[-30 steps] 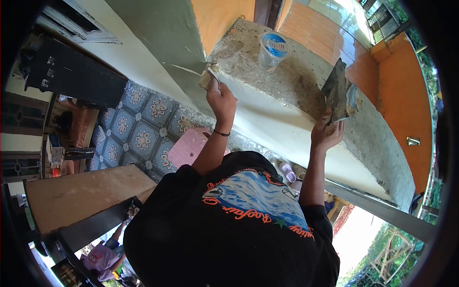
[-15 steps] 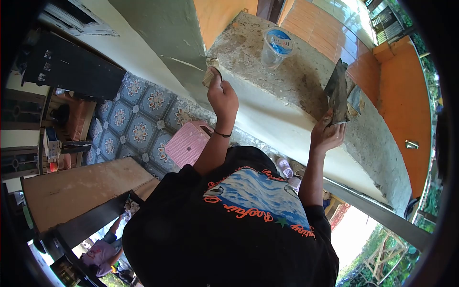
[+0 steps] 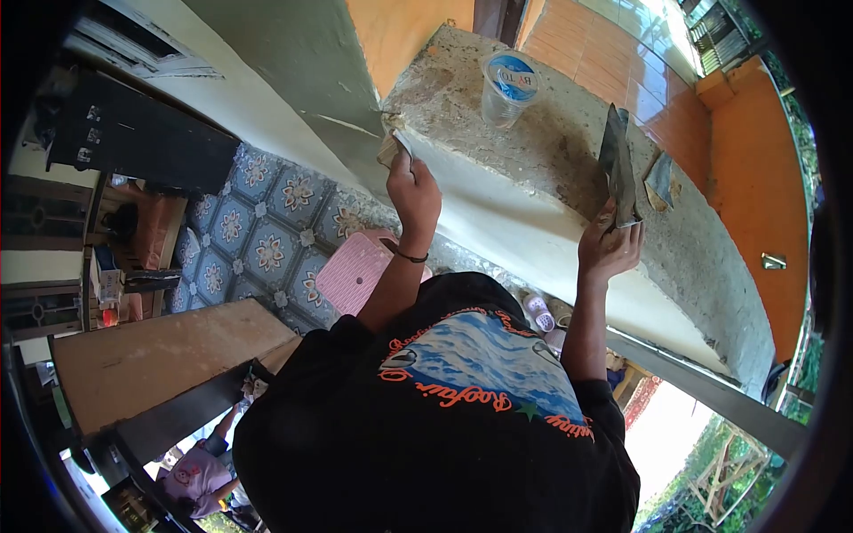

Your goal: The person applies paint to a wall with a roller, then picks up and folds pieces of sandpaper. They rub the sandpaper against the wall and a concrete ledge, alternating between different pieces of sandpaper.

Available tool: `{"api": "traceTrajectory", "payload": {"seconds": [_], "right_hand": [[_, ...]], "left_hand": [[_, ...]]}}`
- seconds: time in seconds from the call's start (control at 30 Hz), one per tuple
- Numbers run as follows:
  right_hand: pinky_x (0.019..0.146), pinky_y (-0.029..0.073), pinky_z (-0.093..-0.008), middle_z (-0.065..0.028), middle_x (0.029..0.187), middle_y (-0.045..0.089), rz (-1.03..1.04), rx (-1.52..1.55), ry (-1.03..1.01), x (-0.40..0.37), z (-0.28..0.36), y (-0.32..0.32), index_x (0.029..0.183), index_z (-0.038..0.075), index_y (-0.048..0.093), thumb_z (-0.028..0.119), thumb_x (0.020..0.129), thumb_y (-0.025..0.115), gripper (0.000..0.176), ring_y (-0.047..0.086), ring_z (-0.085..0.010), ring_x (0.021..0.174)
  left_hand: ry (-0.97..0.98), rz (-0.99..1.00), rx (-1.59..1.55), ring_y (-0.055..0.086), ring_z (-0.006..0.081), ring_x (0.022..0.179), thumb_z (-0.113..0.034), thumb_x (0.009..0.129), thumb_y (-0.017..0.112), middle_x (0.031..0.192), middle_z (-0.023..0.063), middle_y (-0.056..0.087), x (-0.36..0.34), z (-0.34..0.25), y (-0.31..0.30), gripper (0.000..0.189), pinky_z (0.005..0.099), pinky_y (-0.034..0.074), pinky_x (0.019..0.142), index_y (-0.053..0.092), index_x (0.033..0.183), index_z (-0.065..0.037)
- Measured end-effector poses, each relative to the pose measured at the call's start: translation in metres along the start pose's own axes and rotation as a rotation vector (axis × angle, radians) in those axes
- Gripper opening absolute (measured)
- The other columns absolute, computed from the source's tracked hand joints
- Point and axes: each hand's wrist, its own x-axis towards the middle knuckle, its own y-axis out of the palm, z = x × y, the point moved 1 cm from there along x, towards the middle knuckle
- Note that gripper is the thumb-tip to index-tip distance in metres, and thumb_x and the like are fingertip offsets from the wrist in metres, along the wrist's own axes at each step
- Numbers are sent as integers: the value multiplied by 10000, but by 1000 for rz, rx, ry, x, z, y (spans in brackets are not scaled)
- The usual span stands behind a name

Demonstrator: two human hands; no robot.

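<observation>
My left hand (image 3: pixel 414 197) is closed on a small flat beige piece (image 3: pixel 389 149) with a pale grey edge, held at the ledge's near left corner beside the wall. I cannot tell what kind of thing it is. My right hand (image 3: pixel 611 247) grips a dark grey flat plate (image 3: pixel 615 155) from below, its long side standing up over the ledge. A grey-and-brown scrap (image 3: pixel 658 182) lies on the ledge just right of that plate. Between the hands, farther back, stands a clear plastic cup (image 3: pixel 508 93) with a blue printed label.
The rough concrete ledge (image 3: pixel 542 147) curves away to the right above a white wall face. On the tiled floor (image 3: pixel 268 252) at left is a pink plastic stool (image 3: pixel 354 271). Purple clogs (image 3: pixel 538 313) lie below the ledge. Another person (image 3: pixel 197 475) is at lower left.
The piece in my left hand has tilted, so its pale edge shows. The dark plate has turned more edge-on and shifted slightly left, uncovering more of the scrap.
</observation>
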Motion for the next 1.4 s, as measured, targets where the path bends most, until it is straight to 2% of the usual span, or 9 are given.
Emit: {"api": "traceTrajectory", "payload": {"seconds": [0.2,0.3,0.47,0.63,0.73,0.87,1.0,1.27,1.4], "right_hand": [[687,474,-379,-96,878,614,91,10,-2,5,2,-5,1058,95,640,112,718,597,343,572,-290,758],[734,474,-357,-103,905,631,197,134,37,6,1,-11,1095,112,632,89,721,603,376,580,-285,769],[711,393,-234,-26,837,625,125,932,707,-9,-20,-37,947,-6,621,212,890,593,227,501,-82,761],[842,444,-305,-72,984,629,354,1298,922,-31,-33,-66,1014,3,596,185,903,557,216,584,-155,919],[718,475,-284,-52,847,636,521,1468,1068,-40,-37,-84,927,12,617,281,920,533,282,597,-133,764],[536,479,-262,-33,759,608,736,1525,1082,-57,-69,-109,908,24,614,353,909,535,339,585,-121,680],[506,460,-248,-34,781,604,877,1476,1123,-62,-103,-129,940,33,608,395,891,548,370,576,-118,672],[590,463,-247,-21,975,577,552,1993,1247,-97,-171,-163,1091,50,563,371,843,624,410,545,-117,822],[641,457,-246,-41,919,609,455,1821,1298,-115,-205,-169,1112,30,566,346,771,710,487,570,-127,792]], "left_hand": [[106,8,107,496,182,531,-80,881,392,685,113,527,-23,-3,13,300,315,431,514,517,1105,75],[351,288,101,498,321,624,-25,858,452,753,204,529,-75,-35,14,174,362,427,609,527,979,75],[244,724,11,533,229,653,-64,810,594,777,148,549,-95,-70,3,154,300,416,586,595,935,26],[178,1231,-383,517,127,687,-215,813,672,755,43,550,-102,-98,13,252,252,408,646,623,890,20],[-233,1228,-408,515,101,748,-220,817,676,795,21,563,-123,-99,25,258,238,406,672,618,908,14],[-256,953,-496,564,127,900,-190,791,711,962,46,606,-153,-123,52,348,275,442,806,564,1020,26],[-454,1115,-608,558,142,948,-206,785,718,1009,68,601,-182,-127,60,392,292,436,851,551,1048,30],[-123,1038,-237,537,142,917,-229,801,697,1010,70,592,-245,-164,125,427,271,401,852,551,1108,29],[161,1112,13,524,138,828,-230,809,689,883,42,562,-281,-173,156,400,258,417,772,538,1072,31]]}}
